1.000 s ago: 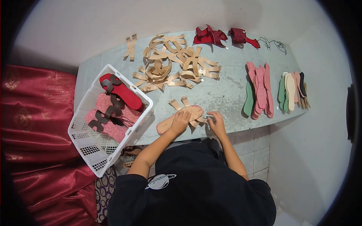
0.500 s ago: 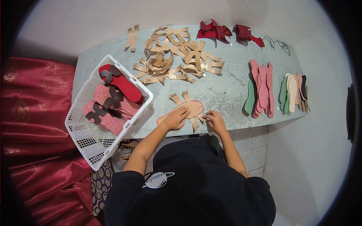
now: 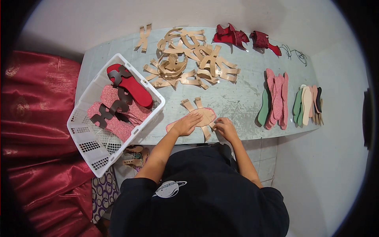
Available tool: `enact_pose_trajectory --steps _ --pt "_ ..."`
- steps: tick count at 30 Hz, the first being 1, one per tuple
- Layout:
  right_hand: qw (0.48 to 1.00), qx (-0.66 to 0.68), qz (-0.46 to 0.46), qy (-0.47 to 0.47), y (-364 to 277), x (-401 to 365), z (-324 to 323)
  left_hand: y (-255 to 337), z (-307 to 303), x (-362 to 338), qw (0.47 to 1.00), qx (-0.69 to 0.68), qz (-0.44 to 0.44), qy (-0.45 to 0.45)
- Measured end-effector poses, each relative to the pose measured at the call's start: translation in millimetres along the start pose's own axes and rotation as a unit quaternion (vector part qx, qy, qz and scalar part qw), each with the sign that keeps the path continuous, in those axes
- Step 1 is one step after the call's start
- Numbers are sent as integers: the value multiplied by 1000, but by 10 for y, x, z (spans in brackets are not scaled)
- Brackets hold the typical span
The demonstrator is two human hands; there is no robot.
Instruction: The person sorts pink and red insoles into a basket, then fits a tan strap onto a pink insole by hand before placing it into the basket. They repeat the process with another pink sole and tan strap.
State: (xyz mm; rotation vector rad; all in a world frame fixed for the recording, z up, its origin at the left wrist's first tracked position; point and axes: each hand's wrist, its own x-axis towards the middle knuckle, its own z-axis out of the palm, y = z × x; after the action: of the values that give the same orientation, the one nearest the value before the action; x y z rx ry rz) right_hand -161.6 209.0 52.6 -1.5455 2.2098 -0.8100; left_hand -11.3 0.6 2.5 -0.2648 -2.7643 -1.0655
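A pink-edged insole with a tan face lies near the table's front edge. My left hand rests flat on it, fingers stretched out. Beneath the insole runs a tan sandal strap piece; two of its ends stick out on the far side and two on the near side. At the insole's right end, my right hand pinches the near right strap end. Its fingertips partly cover that end.
A white plastic basket at left holds pink soles and a red sandal with brown straps. Tan straps are piled behind my hands. Pink soles, green soles and dark red sandals lie right and back.
The whole view has shifted slightly. My left hand stays on the insole and my right hand stays at the same strap end, with little visible movement.
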Motion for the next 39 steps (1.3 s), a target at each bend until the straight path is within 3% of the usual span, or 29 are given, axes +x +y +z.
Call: enact_pose_trajectory --steps 4,16,27,31,39 --pt "999 12 -32 26 41 212 12 6 -33 18 1000 -25 -14 -7" --pt "992 -56 -92 -69 140 737 92 -8 -44 31 1000 -1 -17 3" --pt "998 19 3 -65 205 731 209 -41 -27 36 1000 -12 -9 12" --pt "995 -40 16 -85 221 798 147 -59 -4 39 1000 -4 -2 15" --pt "958 -131 234 -100 92 1052 188 -5 -51 49 998 40 -20 -51"
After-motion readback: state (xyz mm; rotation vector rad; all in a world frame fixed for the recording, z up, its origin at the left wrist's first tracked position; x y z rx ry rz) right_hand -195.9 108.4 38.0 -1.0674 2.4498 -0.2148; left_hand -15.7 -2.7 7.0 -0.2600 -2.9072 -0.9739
